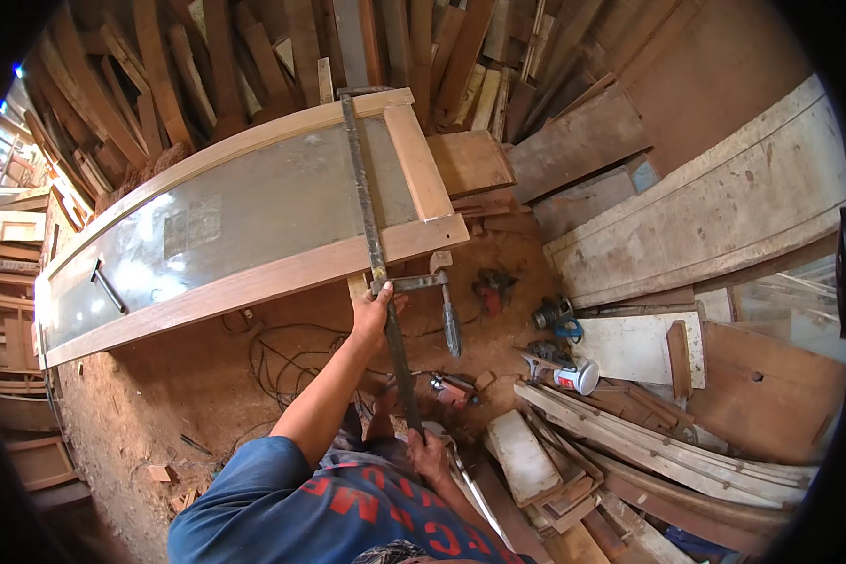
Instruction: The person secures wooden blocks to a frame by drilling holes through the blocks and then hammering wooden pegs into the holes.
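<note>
A long bar clamp (360,179) lies across a wooden door frame (282,279) with a shiny grey panel (282,188) in it. The clamp's fixed end sits at the frame's far edge, and its bar runs back towards my body. At the near rail, my left hand (374,312) is closed around the bar by the sliding jaw, thumb on top. The jaw's screw handle (452,329) hangs to the right, its pad just off the rail. Close to my waist, my right hand (430,455) grips the near end of the bar.
A hammer (109,287) rests on the panel's left part. Planks (226,75) lean along the back. On the dirt floor are cables (282,352), power tools (556,320), a white-capped container (578,377) and stacked boards (526,461). A large pale board (705,188) stands at right.
</note>
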Demonstrator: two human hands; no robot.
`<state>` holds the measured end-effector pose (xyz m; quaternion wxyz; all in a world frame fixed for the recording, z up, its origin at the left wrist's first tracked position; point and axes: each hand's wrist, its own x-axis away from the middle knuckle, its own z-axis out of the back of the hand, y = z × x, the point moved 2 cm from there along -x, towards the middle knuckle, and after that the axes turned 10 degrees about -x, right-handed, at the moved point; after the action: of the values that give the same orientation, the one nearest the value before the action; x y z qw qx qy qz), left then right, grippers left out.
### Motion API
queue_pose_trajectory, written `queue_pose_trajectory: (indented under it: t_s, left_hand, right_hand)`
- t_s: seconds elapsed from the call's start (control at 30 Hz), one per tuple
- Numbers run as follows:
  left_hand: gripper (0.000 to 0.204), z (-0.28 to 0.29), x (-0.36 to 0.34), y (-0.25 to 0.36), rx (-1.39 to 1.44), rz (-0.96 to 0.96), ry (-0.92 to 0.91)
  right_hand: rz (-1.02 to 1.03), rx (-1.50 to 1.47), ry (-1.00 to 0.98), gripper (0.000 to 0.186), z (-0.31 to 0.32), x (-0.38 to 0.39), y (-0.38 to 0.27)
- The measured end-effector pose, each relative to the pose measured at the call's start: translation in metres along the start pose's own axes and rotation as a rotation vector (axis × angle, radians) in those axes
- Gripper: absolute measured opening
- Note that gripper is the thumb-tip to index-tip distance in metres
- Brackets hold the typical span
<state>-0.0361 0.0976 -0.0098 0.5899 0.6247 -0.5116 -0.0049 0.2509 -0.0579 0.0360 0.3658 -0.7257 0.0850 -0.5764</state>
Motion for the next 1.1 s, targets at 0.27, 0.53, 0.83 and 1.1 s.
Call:
queue_pose_trajectory:
  t_s: [0.27,0.53,0.83,1.1]
  left_hand:
    - [0.021,0.000,-0.011,-0.004,-0.015,-0.048,0.082]
    - [0.016,-0.010,0.000,0.005,-0.033,-0.016,0.108]
    - [0.016,-0.015,-0.003,0.004,-0.047,0.008,0.156]
    - [0.014,-0.010,-0.007,-0.001,-0.026,-0.008,0.120]
  right_hand:
    - [0.047,0.000,-0.042,0.031,0.010,0.003,0.002]
    - [-0.104,-0.127,-0.150,0.035,0.023,-0.010,0.027]
    - [0.861,0.591,0.525,0.046,0.016,-0.083,-0.171]
    - [0.609,0.474,0.376,0.044,0.022,-0.156,-0.183]
